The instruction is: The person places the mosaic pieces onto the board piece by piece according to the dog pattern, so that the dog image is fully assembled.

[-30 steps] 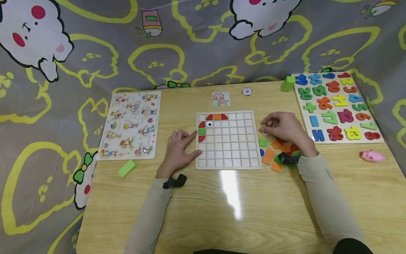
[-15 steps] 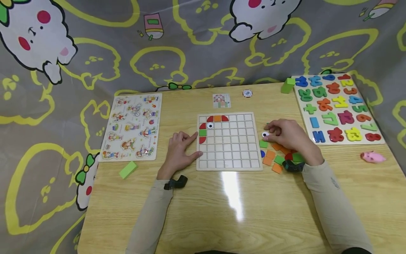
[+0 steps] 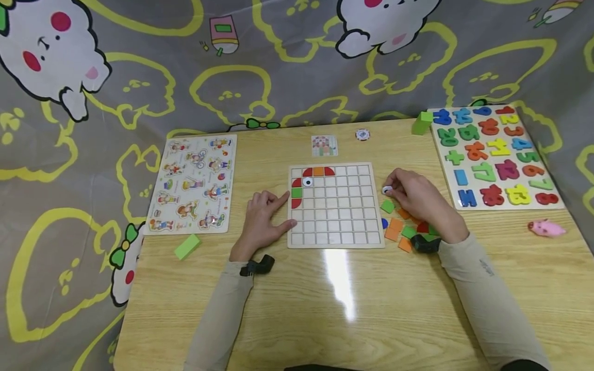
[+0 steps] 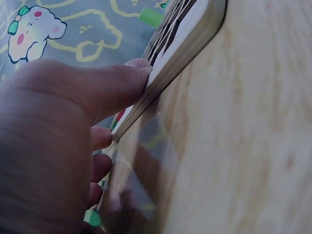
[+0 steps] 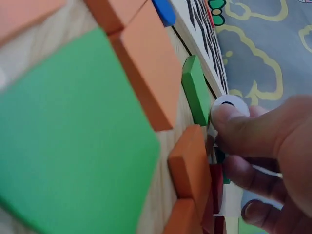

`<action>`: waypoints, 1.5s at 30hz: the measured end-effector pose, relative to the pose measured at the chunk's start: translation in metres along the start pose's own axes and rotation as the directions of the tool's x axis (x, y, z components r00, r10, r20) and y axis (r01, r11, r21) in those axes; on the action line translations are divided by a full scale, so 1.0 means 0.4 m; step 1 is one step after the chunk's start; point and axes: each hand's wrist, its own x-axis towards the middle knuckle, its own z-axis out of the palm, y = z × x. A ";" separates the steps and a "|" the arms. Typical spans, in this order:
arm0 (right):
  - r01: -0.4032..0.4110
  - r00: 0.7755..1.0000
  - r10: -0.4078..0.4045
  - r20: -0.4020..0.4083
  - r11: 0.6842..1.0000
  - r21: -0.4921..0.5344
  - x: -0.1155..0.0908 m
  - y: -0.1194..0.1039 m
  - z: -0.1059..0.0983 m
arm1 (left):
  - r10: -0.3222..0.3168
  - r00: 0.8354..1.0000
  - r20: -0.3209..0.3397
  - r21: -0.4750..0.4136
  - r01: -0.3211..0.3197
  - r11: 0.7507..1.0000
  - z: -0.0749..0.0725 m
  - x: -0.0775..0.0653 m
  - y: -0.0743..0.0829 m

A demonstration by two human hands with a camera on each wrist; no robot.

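My right hand [image 3: 413, 196] pinches a white round eye piece [image 5: 230, 104] with a black centre between thumb and fingers, just off the right edge of the gridded wooden board [image 3: 334, 221]. My left hand [image 3: 263, 221] rests at the board's left edge, index finger and thumb [image 4: 117, 83] touching it. In the board's upper left lie another eye piece [image 3: 307, 182], a green square [image 3: 296, 192], an orange square [image 3: 318, 171] and several red curved pieces. Below my right hand is a loose pile with a green square [image 3: 387, 206], orange squares [image 3: 394, 226] and a blue piece [image 3: 384, 223].
A picture puzzle board [image 3: 190, 185] lies at left, a green block [image 3: 187, 247] below it. At right are a number puzzle board [image 3: 496, 159], a green block [image 3: 422, 123] and a pink pig toy [image 3: 546, 227]. A patterned card [image 3: 324, 146] and a chip [image 3: 363, 134] lie behind the gridded board.
My right hand has taken the eye piece between thumb and fingers and moved it slightly toward the back. A green square beside it has turned. The left hand stays in place.
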 end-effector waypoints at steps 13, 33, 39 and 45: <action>0.091 0.989 -0.050 -0.136 0.944 0.316 0.117 -0.065 0.035 | 0.008 1.000 -0.010 0.002 -0.008 1.000 -0.005 0.000 -0.011; 0.174 0.984 -0.161 -0.075 0.954 0.244 0.211 -0.160 0.133 | 0.036 0.999 -0.025 0.021 -0.036 0.999 -0.004 0.002 -0.013; 0.157 0.988 -0.150 -0.046 0.960 0.232 0.203 -0.157 0.122 | 0.031 0.999 -0.015 0.007 -0.031 1.000 0.002 0.004 -0.015; 0.182 0.983 -0.177 -0.042 0.953 0.242 0.200 -0.151 0.126 | 0.028 0.999 -0.024 0.003 -0.027 1.000 0.004 0.003 -0.012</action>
